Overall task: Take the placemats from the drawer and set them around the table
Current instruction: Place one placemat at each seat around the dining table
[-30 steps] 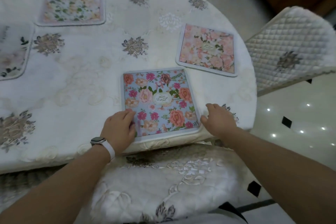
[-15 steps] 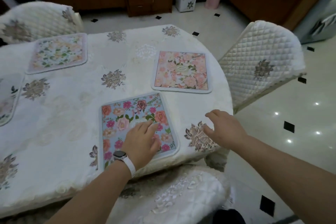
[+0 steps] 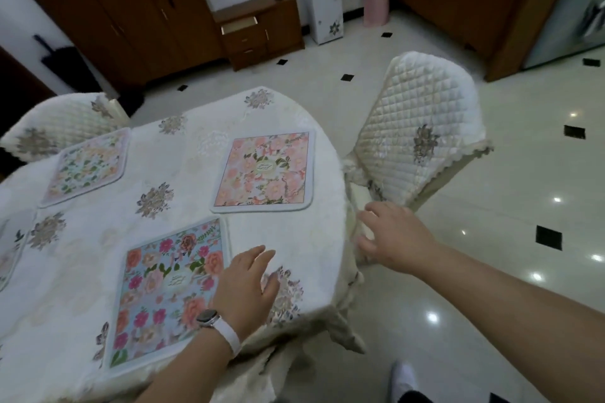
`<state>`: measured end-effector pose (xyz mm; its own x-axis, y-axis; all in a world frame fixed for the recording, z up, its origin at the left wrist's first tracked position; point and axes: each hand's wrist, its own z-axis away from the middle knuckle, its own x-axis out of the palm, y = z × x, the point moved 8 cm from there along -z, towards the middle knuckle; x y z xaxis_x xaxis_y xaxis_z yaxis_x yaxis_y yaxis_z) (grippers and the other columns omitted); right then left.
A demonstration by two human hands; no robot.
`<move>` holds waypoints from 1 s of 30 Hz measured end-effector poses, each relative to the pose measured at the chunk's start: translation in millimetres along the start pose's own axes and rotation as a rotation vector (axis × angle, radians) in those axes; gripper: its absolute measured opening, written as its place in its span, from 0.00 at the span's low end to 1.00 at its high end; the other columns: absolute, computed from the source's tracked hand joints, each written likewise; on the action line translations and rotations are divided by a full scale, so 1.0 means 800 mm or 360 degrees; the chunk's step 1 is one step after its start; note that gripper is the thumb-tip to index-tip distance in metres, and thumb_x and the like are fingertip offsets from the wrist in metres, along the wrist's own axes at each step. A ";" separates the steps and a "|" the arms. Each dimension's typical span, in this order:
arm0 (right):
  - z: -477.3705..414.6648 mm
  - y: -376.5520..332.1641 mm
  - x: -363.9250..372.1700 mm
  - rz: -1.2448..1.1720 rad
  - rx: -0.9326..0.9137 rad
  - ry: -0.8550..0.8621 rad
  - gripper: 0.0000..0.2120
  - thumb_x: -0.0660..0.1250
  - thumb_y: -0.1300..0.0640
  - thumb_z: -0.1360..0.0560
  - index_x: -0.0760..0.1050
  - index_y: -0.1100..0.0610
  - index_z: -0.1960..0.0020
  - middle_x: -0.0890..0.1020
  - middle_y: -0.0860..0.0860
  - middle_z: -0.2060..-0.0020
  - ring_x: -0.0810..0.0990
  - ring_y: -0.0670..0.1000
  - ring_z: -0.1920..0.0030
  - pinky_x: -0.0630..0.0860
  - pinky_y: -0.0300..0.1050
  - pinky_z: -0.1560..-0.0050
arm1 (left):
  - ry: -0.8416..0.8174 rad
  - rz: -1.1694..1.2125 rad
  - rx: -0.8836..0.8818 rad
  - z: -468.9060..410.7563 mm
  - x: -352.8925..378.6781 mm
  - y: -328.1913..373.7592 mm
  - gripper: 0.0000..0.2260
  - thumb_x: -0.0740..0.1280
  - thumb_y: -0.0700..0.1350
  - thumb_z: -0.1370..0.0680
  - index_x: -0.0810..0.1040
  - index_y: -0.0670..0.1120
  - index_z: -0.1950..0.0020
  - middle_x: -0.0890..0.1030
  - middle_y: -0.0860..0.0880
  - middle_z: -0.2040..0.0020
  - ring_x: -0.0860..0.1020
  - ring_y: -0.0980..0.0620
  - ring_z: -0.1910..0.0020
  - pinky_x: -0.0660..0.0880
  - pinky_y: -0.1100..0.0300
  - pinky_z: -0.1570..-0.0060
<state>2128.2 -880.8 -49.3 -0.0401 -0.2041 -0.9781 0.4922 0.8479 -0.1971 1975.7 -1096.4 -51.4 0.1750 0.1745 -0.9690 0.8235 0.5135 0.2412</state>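
A blue floral placemat (image 3: pixel 163 291) lies flat near the table's front edge. My left hand (image 3: pixel 245 285), with a watch on its wrist, hovers open over the mat's right edge and the tablecloth. A pink floral placemat (image 3: pixel 265 170) lies further back on the right, and a pale floral placemat (image 3: pixel 86 165) at the far left. A sliver of another mat (image 3: pixel 8 255) shows at the left edge. My right hand (image 3: pixel 393 234) is open and empty, off the table's right edge. The drawer (image 3: pixel 239 26) of a low wooden cabinet stands open at the back.
The round table (image 3: pixel 196 216) carries a white embroidered cloth. A quilted chair (image 3: pixel 419 141) stands at its right, another chair (image 3: pixel 62 121) at the far left. Dark wooden cabinets line the back wall. Glossy tiled floor lies to the right.
Both hands have come off the blue placemat and shifted right. My left hand slid from the mat's middle to its right edge; my right hand left the table. The view swung right and up.
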 end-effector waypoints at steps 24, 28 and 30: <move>-0.046 0.123 -0.053 0.0018 -0.0163 -0.0101 0.22 0.56 0.43 0.22 0.69 0.50 0.31 0.73 0.48 0.36 0.70 0.52 0.37 0.67 0.50 0.38 | -0.0021 0.0017 -0.0133 -0.138 0.032 0.110 0.19 0.60 0.49 0.26 0.79 0.46 0.38 0.81 0.49 0.42 0.77 0.45 0.43 0.76 0.50 0.48; -0.100 0.108 -0.045 0.0024 -0.0257 -0.0160 0.24 0.56 0.42 0.21 0.67 0.49 0.29 0.71 0.48 0.34 0.69 0.51 0.35 0.66 0.49 0.36 | -0.0019 0.0083 -0.0285 -0.157 0.046 0.073 0.20 0.59 0.50 0.26 0.78 0.47 0.37 0.80 0.49 0.40 0.76 0.46 0.40 0.75 0.50 0.46; -0.135 0.100 -0.044 0.0051 -0.0306 -0.0173 0.23 0.56 0.43 0.21 0.67 0.50 0.29 0.71 0.48 0.33 0.69 0.52 0.35 0.66 0.49 0.37 | -0.0023 0.0109 -0.0373 -0.167 0.054 0.051 0.20 0.59 0.50 0.26 0.78 0.47 0.36 0.80 0.49 0.39 0.76 0.46 0.40 0.75 0.50 0.45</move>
<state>2075.1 -752.6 -37.7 0.0717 -0.2183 -0.9733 0.3162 0.9304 -0.1854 1944.9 -955.4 -76.5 0.2354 0.2044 -0.9501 0.6621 0.6819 0.3108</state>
